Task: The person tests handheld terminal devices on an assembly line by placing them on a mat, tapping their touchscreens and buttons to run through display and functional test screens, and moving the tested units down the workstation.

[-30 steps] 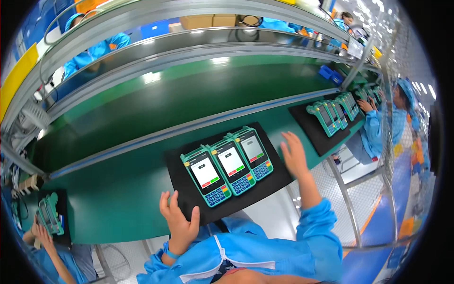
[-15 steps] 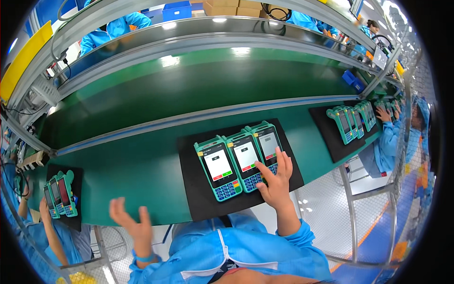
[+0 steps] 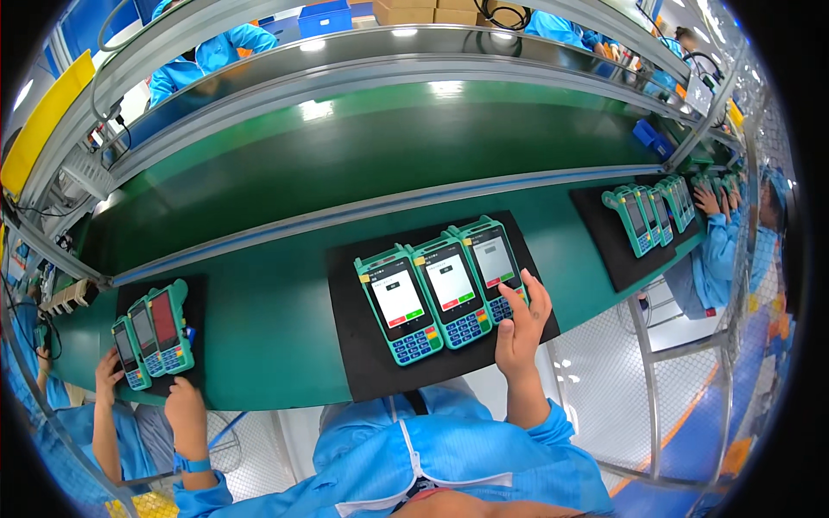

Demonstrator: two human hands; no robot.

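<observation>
Three green payment terminals stand side by side on a black mat (image 3: 380,375): a left one (image 3: 395,298), a middle one (image 3: 447,285) and a right one (image 3: 490,255), all with lit screens. My right hand (image 3: 522,332) is over the right terminal's lower part, fingers apart, the index fingertip near the bottom of its screen. It partly hides that keypad. My left hand (image 3: 187,419), wearing a blue wristband, is at the front edge of another black mat (image 3: 197,302), fingers curled on it, just below a red-screened terminal (image 3: 168,324). Two more terminals (image 3: 138,345) stand beside that one.
A co-worker's hand (image 3: 108,375) touches the leftmost terminal there. On the right, several terminals (image 3: 648,216) stand on a further black mat (image 3: 596,224), near another person's hands (image 3: 708,198). A metal rail (image 3: 389,203) runs behind the green tabletop (image 3: 276,328).
My left hand has moved left and down to the left mat, which has shifted right with its terminals. My right hand has moved from the middle terminal to the right one.
</observation>
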